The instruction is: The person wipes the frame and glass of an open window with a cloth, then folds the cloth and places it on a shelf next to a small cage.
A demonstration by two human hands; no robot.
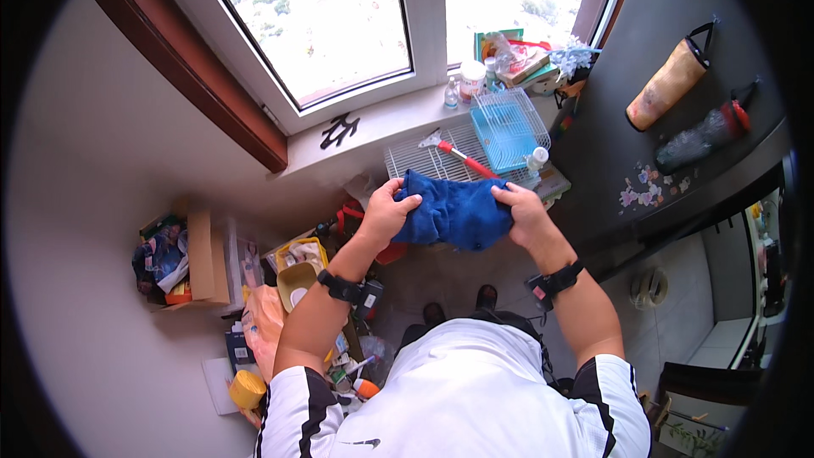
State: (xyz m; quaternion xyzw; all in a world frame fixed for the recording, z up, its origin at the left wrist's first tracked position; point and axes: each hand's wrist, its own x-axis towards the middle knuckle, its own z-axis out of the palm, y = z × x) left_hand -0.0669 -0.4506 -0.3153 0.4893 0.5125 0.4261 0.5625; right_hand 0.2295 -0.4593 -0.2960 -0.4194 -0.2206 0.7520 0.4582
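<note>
A folded blue cloth [455,213] is stretched between my two hands in front of my body. My left hand [386,213] grips its left end, thumb on top. At the opposite end, my right hand [524,210] pinches the upper corner. The cloth sags in wrinkles along its lower edge. Just beyond it lies a scraper [467,160] with a red handle, resting on a white wire rack [407,159]; the cloth hides the handle's near end. A blue tray with wire sides [502,130] sits on the rack's right part.
Ahead is a windowsill [381,117] with a black branching object [340,130], a white tub [471,79] and a small clear bottle [451,94]. On my left stand a cardboard box [208,254] and an orange plastic bag [262,318]. A tan cylindrical bag [668,83] hangs on the dark right-hand panel.
</note>
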